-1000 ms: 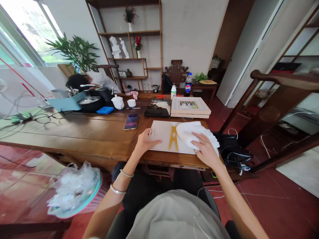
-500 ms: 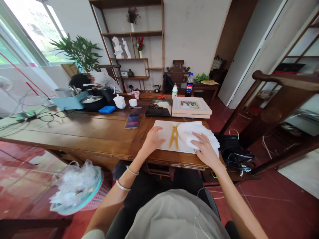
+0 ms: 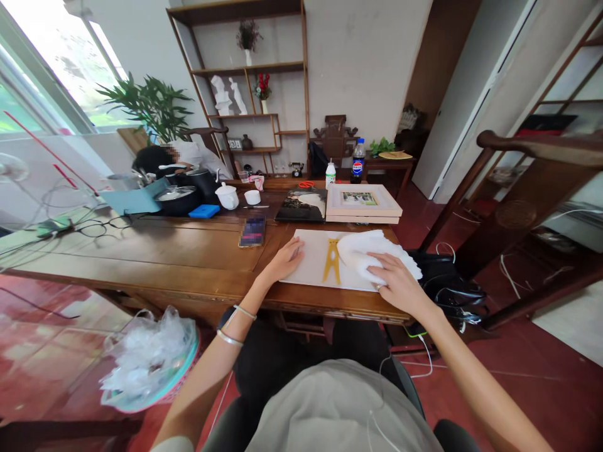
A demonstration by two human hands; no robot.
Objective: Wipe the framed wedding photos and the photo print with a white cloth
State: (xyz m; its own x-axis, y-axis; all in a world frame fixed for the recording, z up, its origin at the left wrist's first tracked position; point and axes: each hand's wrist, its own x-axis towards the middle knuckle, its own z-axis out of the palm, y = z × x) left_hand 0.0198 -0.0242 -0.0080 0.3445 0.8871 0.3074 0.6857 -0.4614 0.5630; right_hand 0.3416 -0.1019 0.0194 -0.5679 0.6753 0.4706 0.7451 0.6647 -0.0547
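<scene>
A white board [image 3: 313,267] lies flat near the front edge of the wooden table [image 3: 179,251]. My left hand [image 3: 285,260] rests flat on the board's left edge, fingers stretched out. A yellow clothes peg [image 3: 332,262] lies on the board between my hands. My right hand [image 3: 396,284] presses down on a crumpled white cloth [image 3: 365,248] at the board's right side, fingers spread over it.
A phone [image 3: 252,231] lies left of the board. Behind it are a dark picture [image 3: 301,204] and stacked light frames [image 3: 362,202]. Pots, cups and a seated person [image 3: 164,160] are at the far left. A basket of plastic [image 3: 151,364] stands on the floor.
My left hand slid a little to the right along the board's edge. My right hand with the cloth shifted slightly toward me. The camera also moved a bit.
</scene>
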